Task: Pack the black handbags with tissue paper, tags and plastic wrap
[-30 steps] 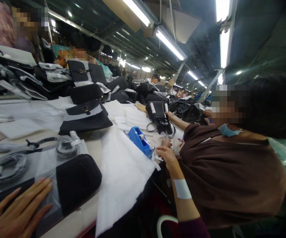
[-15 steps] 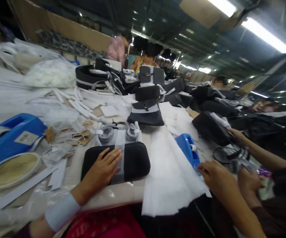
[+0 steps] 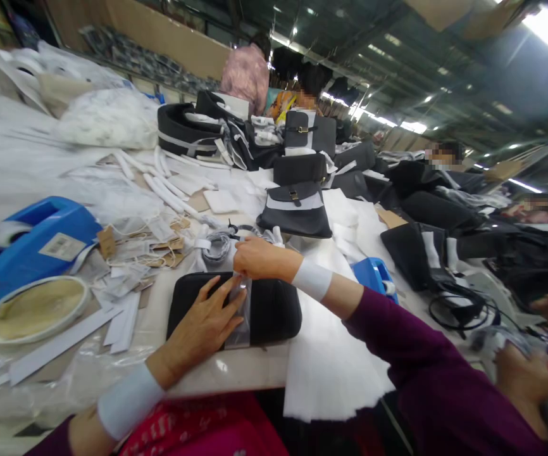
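Observation:
A black flat bag lies on the table edge in front of me, with a translucent strip running across its middle. My left hand rests on the bag with its fingers spread, their tips on the strip. Above the bag's far edge, my right hand is closed, fingertips pointing down by the strip, close to the left fingers. What it pinches is hidden. Just behind the bag sits a coiled strap in clear wrapping, partly covered by my right hand.
Blue tape dispensers stand at the left and right. White sheets hang over the front edge. Paper tags and a round tub lie left. More black bags are behind. A co-worker's hand is at the right.
My right hand has moved left from beside the right blue dispenser to the bag's far edge. My left hand stays on the bag. The view has shifted slightly.

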Available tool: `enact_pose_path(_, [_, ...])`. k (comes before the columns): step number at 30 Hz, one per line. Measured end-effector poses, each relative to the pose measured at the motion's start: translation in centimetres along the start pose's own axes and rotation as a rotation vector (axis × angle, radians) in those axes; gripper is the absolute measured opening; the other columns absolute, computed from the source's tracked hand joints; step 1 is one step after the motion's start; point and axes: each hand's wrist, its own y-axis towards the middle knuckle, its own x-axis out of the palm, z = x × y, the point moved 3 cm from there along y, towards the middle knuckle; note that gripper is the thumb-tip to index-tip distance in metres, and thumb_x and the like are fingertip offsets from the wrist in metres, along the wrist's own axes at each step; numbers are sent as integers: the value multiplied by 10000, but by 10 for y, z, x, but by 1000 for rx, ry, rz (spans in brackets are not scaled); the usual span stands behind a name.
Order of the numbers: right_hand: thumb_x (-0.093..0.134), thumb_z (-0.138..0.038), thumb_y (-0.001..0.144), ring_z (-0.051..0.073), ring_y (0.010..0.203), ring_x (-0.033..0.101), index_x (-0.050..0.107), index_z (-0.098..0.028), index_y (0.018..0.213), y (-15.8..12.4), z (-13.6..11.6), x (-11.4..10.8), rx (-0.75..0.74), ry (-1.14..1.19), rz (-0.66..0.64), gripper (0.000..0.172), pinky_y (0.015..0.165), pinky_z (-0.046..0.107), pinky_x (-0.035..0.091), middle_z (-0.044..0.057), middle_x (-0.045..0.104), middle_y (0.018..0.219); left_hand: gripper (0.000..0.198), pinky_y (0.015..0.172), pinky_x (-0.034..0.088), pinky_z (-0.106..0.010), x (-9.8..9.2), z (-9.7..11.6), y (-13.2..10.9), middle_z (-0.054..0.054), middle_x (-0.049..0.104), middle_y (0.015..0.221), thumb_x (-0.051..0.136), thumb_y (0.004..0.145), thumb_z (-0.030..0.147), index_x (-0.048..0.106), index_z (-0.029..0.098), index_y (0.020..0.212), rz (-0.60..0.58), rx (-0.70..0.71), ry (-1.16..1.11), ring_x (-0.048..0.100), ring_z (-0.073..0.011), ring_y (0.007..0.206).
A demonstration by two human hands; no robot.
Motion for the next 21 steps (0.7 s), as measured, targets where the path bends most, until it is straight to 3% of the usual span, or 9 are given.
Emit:
enact_pose_path(6, [594,-167,818,242,799,610,699,-139,771,6,-5,-2,-113,-186,-73,118,809,380,383,103,687,739,401,1144,201,-502,2,1,2,-79,484,1441,470,956,271,504,147,1336,-22,24,-19,373,-243,1369])
enact_pose_path(10, [527,-148,857,249,879,611,688,-118,867,5,-1,-4,-91,-210,-118,164,932,418,316,122,692,826,393,1145,185,-493,1,1,3,-66,507,1421,469,956,258,513,140,1328,-22,20,-34,393,-241,1358])
enact_pose_path(12, [588,-162,839,240,911,604,670,-118,938,9,8,-2,-71,-188,-147,137,945,403,292,116,692,888,391,1147,180,-490,0,1,4,-66,513,1415,468,957,257,514,142,1328,-23,21,-37,407,-240,1350])
enact_pose_path(14, [679,-199,795,234,932,594,644,-130,1001,15,20,4,-62,-122,-198,220,932,393,283,92,685,926,395,1144,180,-491,0,1,5,-68,511,1417,466,957,260,509,148,1333,-22,21,-36,416,-239,1344])
enact_pose_path(18, [749,-206,728,181,854,569,633,-173,898,28,45,21,-56,128,-301,208,890,380,272,-14,669,855,381,1125,202,-497,-1,3,9,-72,502,1423,464,957,278,526,162,1314,-9,35,-31,437,-245,1330])
enact_pose_path(21, [755,-174,699,204,942,531,633,-174,808,30,58,23,12,105,-211,163,898,382,273,-10,665,896,379,1108,223,-505,0,4,10,-80,509,1416,456,955,282,529,163,1308,12,54,-18,447,-259,1322])
